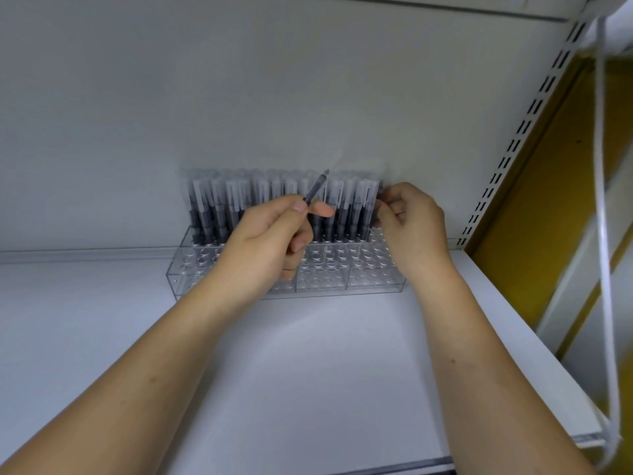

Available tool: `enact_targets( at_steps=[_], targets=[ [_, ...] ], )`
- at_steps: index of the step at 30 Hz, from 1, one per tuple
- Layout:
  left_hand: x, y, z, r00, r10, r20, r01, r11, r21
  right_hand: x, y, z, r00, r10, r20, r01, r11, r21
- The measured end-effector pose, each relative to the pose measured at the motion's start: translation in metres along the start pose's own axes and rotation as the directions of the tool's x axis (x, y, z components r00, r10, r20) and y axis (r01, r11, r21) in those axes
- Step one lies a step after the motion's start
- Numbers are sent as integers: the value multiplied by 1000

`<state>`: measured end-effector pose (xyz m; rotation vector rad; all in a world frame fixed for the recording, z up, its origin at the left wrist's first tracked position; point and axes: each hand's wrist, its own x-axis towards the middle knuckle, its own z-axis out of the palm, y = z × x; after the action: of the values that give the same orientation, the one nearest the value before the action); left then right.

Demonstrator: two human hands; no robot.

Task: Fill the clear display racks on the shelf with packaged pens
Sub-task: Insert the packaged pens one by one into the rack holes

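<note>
A clear display rack with round holes stands against the back wall of the white shelf. Its back row is filled with several upright packaged pens. My left hand pinches one dark pen between thumb and forefinger, tilted up to the right in front of the row. My right hand pinches a packaged pen at the right end of the back row. The front rows of holes show no pens.
A white slotted upright borders the shelf on the right, with a yellow panel behind it. A white cable hangs down at the far right. Another shelf edge runs overhead.
</note>
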<state>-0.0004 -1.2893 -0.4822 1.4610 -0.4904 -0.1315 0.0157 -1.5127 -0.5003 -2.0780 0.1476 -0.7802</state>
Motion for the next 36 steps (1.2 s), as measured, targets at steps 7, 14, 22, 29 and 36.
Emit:
enact_targets(
  at_steps=[7, 14, 22, 29, 36],
  targets=[
    [0, 3, 1, 1000, -25, 3, 25, 1000, -18, -2, 2, -2, 1000, 14, 6, -14, 998, -63],
    [-1, -2, 1, 998, 64, 5, -64, 994, 90, -11, -19, -12, 983, -73, -166, 109, 969, 220],
    [-4, -6, 1, 967, 247, 55, -250, 902, 352, -27, -39, -3, 939, -171, 299, -38, 812, 582],
    [-6, -7, 3, 964, 238, 118, -265, 869, 419, -29, -41, -3, 938, -175, 298, -56, 773, 632],
    [-4, -14, 0, 968, 225, 113, -252, 862, 441, -20, -44, -9, 990, -75, 117, -38, 663, 748]
  ],
)
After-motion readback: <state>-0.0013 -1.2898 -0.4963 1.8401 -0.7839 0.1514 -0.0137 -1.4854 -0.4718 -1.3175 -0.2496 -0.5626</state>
